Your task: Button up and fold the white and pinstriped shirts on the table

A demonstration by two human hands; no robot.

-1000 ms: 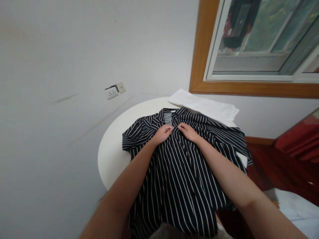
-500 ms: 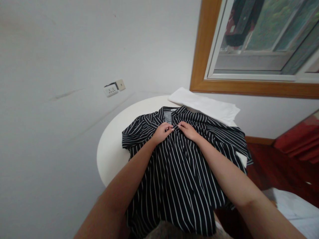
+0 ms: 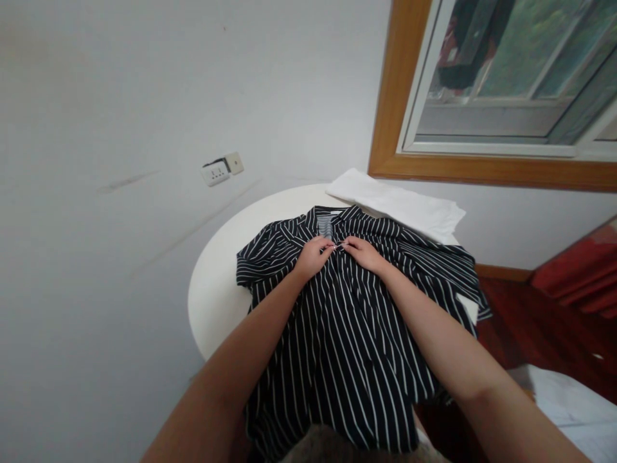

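Currently on the list: one black-and-white striped shirt [image 3: 332,334], spread front up over a round white table [image 3: 216,302], collar [image 3: 355,214] toward the wall [image 3: 120,96], body running down toward me. Left hand [image 3: 312,257]: fingertips pinched on the shirt front, just below the collar. Right hand [image 3: 365,254]: likewise pinched, just beside the left; the exact bit of fabric held is too small to tell. Step in hand, by my judgement: two-handed fingertip work on the front at the neck. Next move, it seems, calls for small, level finger motions without bunching the fabric. Edges and room: bare table at my left, past the left-side sleeve [image 3: 255,263]; right-side sleeve [image 3: 450,263] reaching the table's right edge and beyond; one folded white cloth [image 3: 395,202] along the far right, close against the shirt, leaving little room there.
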